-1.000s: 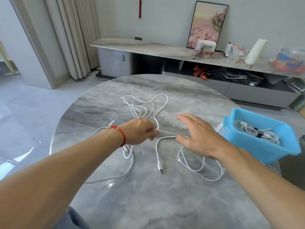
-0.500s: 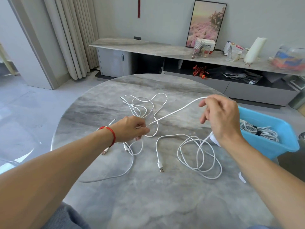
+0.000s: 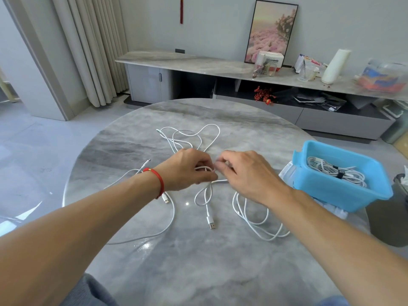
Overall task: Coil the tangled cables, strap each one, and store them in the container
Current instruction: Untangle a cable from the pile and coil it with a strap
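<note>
White cables lie tangled on the round grey marble table [image 3: 198,266]. My left hand [image 3: 187,171], with a red band at the wrist, grips a small loop of white cable [image 3: 204,168] at the table's middle. My right hand [image 3: 247,175] meets it from the right and pinches the same cable between thumb and fingers. Below the hands the cable drops in a loop to a USB plug [image 3: 211,224]. More loose loops [image 3: 260,224] lie under my right forearm, and a further tangle [image 3: 189,135] lies beyond the hands. A blue container [image 3: 335,188] at the right edge holds a strapped white coil [image 3: 335,173].
Another cable end [image 3: 146,162] and a long strand [image 3: 154,235] run under my left forearm. A white lid or sheet [image 3: 287,173] sits beneath the blue container. A low marble sideboard [image 3: 198,65] with clutter stands behind the table.
My right hand, which had lifted the cable up and to the right, has come back down to my left hand. A fresh loop now sits in my left hand.
</note>
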{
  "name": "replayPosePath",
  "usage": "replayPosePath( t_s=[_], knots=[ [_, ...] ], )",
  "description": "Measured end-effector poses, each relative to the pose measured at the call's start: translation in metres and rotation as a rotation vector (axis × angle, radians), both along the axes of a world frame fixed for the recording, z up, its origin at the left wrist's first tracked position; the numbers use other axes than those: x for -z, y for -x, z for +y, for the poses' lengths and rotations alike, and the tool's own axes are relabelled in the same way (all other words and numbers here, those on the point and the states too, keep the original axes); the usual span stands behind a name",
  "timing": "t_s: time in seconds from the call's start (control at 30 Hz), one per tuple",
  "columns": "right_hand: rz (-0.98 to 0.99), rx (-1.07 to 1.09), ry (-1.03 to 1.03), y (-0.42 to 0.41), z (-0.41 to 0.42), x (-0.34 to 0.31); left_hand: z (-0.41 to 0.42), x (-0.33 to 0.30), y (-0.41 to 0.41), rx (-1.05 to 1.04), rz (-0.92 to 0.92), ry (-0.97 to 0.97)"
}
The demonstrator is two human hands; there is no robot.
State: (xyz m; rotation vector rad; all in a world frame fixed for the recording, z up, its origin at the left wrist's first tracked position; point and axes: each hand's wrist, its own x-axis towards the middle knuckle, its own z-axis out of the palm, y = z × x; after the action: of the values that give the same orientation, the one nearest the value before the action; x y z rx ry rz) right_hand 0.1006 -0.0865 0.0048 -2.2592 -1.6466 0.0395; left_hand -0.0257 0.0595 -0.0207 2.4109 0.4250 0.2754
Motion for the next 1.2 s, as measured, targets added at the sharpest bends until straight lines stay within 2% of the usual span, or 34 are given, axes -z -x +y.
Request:
replayPosePath(
  t_s=[0.07,0.17,0.27,0.4,0.47,0.53,0.6,0.67,0.73,0.83,0.97,1.07,1.2],
  knots=[
    [-0.069,0.022,-0.058,-0.012,-0.001,0.0,0.005,0.001,0.003,0.0,0.005,0.162],
    [0.118,-0.04,-0.017,-0.024,-0.011,0.002,0.013,0.008,0.008,-0.123,0.02,0.184],
    [0.223,-0.129,0.148,-0.021,-0.02,0.008,0.019,0.014,0.009,-0.317,0.0,0.093],
    [0.157,-0.169,0.458,-0.016,-0.023,0.013,0.027,0.012,0.006,-0.595,-0.103,0.136],
    [0.156,-0.133,0.597,-0.015,-0.024,0.017,0.029,0.009,0.004,-0.679,-0.173,0.322],
    [0.22,-0.107,0.634,-0.013,-0.023,0.018,0.024,0.007,0.001,-0.645,-0.253,0.661],
    [0.246,-0.053,0.607,-0.015,-0.021,0.019,0.019,0.002,0.002,-0.559,-0.277,0.952],
    [0.221,0.012,0.604,-0.018,-0.019,0.021,0.016,-0.001,0.004,-0.477,-0.242,1.057],
    [0.181,0.06,0.583,-0.018,-0.018,0.025,0.013,-0.003,0.004,-0.427,-0.224,1.069],
    [0.18,0.115,0.369,-0.017,-0.016,0.025,0.007,-0.006,0.002,-0.353,-0.223,1.077],
    [0.258,-0.016,0.144,-0.016,-0.009,0.022,-0.001,-0.008,-0.001,-0.261,-0.247,1.118],
    [0.344,-0.06,0.047,-0.014,-0.005,0.023,-0.001,-0.008,-0.004,-0.311,-0.33,1.148],
    [0.426,-0.124,-0.077,-0.007,-0.006,0.014,0.006,-0.004,-0.003,-0.414,-0.383,1.084]
  ],
)
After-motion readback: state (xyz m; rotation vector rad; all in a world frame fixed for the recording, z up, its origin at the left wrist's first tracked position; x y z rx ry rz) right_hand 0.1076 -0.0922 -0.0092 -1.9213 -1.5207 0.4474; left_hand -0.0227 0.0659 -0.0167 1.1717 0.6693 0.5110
